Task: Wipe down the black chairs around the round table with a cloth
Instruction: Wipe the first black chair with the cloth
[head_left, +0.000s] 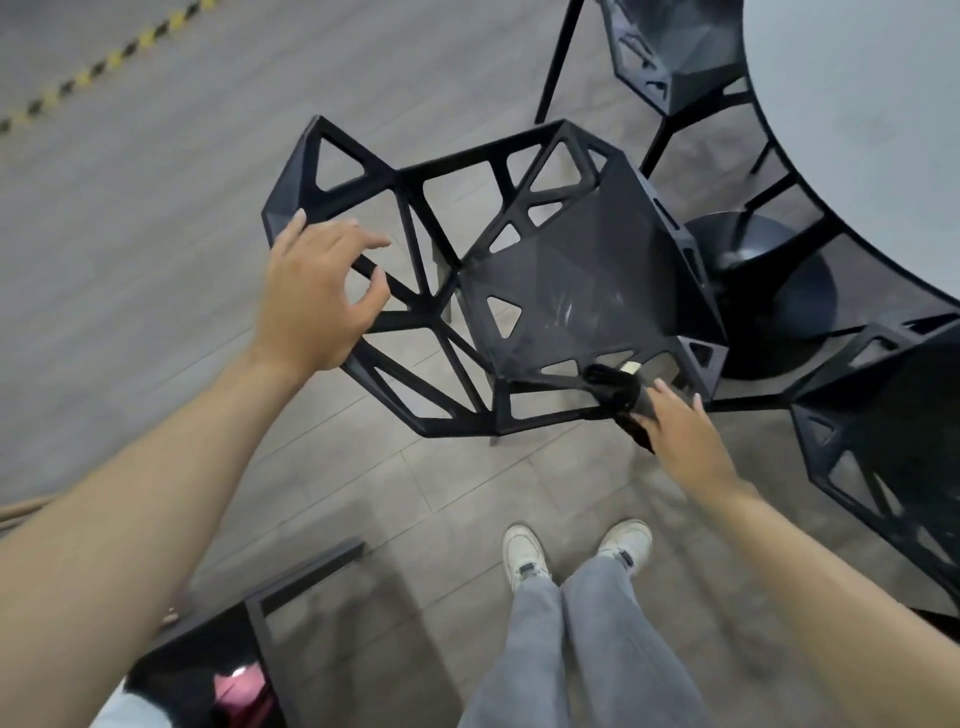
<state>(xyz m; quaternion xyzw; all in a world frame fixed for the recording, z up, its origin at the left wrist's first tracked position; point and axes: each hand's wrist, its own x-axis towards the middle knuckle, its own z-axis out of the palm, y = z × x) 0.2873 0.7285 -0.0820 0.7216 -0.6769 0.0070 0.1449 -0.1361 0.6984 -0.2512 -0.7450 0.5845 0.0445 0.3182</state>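
A black chair (571, 270) with an open triangular lattice stands in the middle, its seat towards the round table (857, 104). My left hand (311, 291) is over the chair's backrest rim, fingers spread and loosely bent, holding nothing. My right hand (680, 431) holds a black cloth (615, 395) against the seat's near right edge, fingers laid over it. A small white tag shows at the cloth's far end. Part of the cloth hangs below my palm.
Two more black chairs stand at the table, one at the top (670, 57) and one at the right (883, 441). The table's black pedestal base (769, 291) sits behind the chair. A black frame (291, 587) is at the lower left. Yellow-black floor tape (104, 62) runs at the upper left.
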